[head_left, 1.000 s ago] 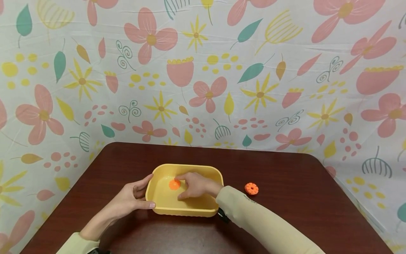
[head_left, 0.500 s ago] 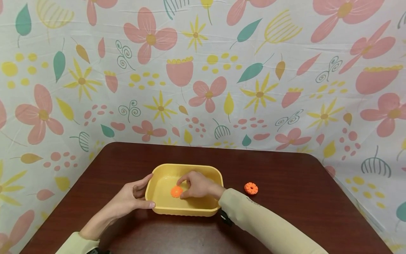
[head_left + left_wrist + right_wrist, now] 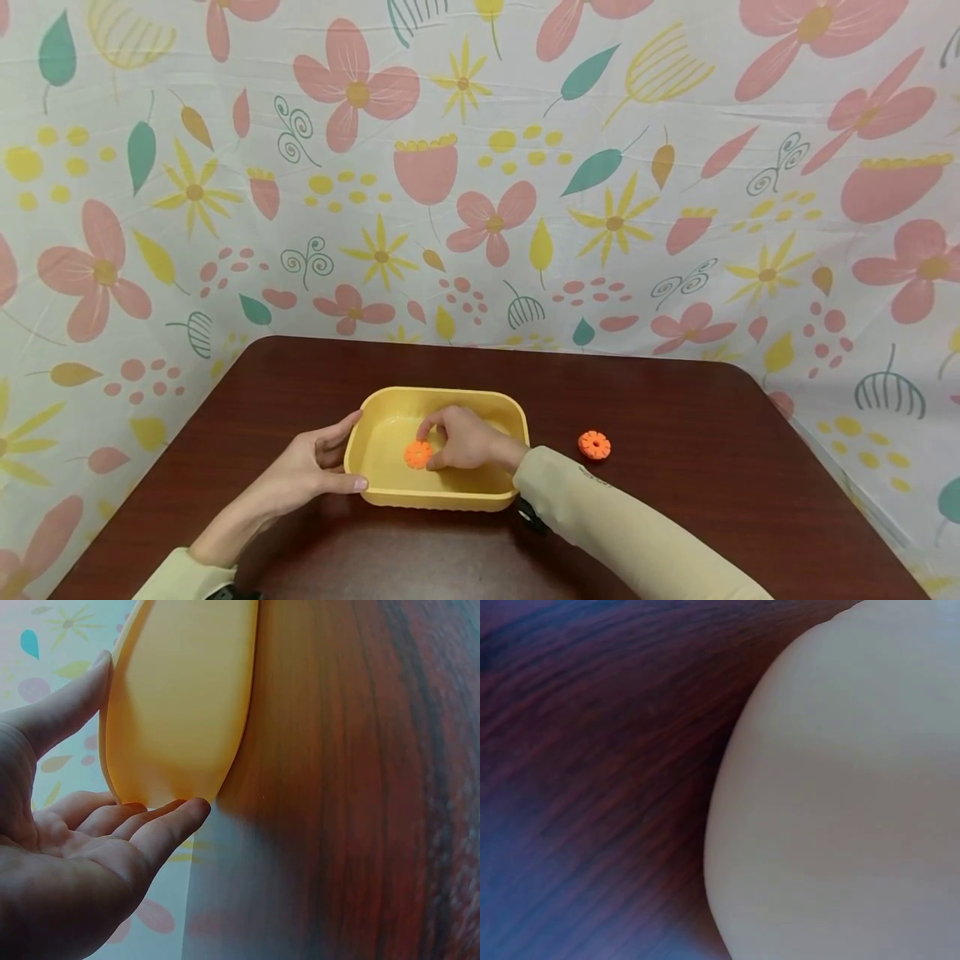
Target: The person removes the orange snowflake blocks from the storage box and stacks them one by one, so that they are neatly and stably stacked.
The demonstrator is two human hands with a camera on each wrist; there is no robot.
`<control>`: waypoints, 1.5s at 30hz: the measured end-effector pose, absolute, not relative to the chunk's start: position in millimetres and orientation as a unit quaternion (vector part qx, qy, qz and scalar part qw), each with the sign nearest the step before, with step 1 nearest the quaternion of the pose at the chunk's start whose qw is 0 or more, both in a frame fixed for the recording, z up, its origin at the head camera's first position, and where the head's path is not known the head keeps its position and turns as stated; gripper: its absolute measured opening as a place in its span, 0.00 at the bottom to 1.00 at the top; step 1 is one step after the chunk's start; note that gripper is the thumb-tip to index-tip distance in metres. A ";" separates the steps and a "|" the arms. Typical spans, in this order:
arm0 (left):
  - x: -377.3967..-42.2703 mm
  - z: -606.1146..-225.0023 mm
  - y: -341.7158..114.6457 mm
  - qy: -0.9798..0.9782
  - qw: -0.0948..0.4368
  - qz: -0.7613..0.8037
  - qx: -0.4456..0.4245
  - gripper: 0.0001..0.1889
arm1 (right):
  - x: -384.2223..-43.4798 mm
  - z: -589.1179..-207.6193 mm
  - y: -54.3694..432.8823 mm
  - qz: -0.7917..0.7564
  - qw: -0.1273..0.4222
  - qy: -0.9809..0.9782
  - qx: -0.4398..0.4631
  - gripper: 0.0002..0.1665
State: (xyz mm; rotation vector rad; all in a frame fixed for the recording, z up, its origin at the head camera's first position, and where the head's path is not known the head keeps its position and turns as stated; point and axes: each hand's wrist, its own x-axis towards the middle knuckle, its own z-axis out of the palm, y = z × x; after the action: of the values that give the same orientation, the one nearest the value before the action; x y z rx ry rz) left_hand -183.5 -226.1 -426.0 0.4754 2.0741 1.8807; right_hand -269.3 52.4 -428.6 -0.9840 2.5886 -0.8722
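A yellow rectangular tub [image 3: 397, 487] with rounded corners sits on the table. My left hand [image 3: 303, 467] holds its left end, the thumb at the near corner and the fingers at the far corner; the left wrist view shows this hand [image 3: 97, 832] against the tub's end wall [image 3: 180, 712]. Inside the tub, my right hand [image 3: 467, 440] pinches an orange slotted building disc [image 3: 417, 455] by its edge with thumb and index finger. The other right fingers are partly hidden. To the right of the tub lies more orange slotted disc [image 3: 595, 446], possibly a stack.
The dark brown table [image 3: 675, 500] extends on all sides of the tub. Behind it hangs a white cloth [image 3: 480, 308] with printed flowers. In the right wrist view, a pale blurred surface [image 3: 840, 795] fills the right side and hides the right hand.
The orange disc in the tub has come slightly toward me and right, and my right index finger and thumb have closed in on it. The left hand has kept its place.
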 end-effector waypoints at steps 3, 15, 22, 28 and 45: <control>-183.2 -426.6 -226.1 0.721 0.152 0.656 0.165 0.54 | -268.2 -428.8 52.4 -0.309 0.117 0.882 -0.337 0.20; -182.8 -425.5 -225.6 0.724 0.151 0.652 0.166 0.54 | -268.4 -429.3 54.0 -0.327 0.140 0.864 -0.357 0.24; -182.5 -425.0 -225.1 0.724 0.149 0.653 0.166 0.54 | -269.4 -428.3 56.3 -0.328 0.148 0.863 -0.353 0.22; -182.3 -425.5 -224.8 0.726 0.148 0.652 0.163 0.55 | -270.0 -428.1 57.2 -0.337 0.147 0.861 -0.352 0.21; -182.3 -425.1 -224.4 0.720 0.152 0.657 0.164 0.55 | -268.2 -420.1 63.9 -0.389 0.130 0.839 -0.357 0.20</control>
State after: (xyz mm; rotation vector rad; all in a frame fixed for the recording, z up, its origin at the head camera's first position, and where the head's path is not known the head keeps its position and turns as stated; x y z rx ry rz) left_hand -182.3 -224.4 -425.1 0.4701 2.0679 1.8844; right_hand -268.2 63.9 -420.1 -1.0373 2.4382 -1.1315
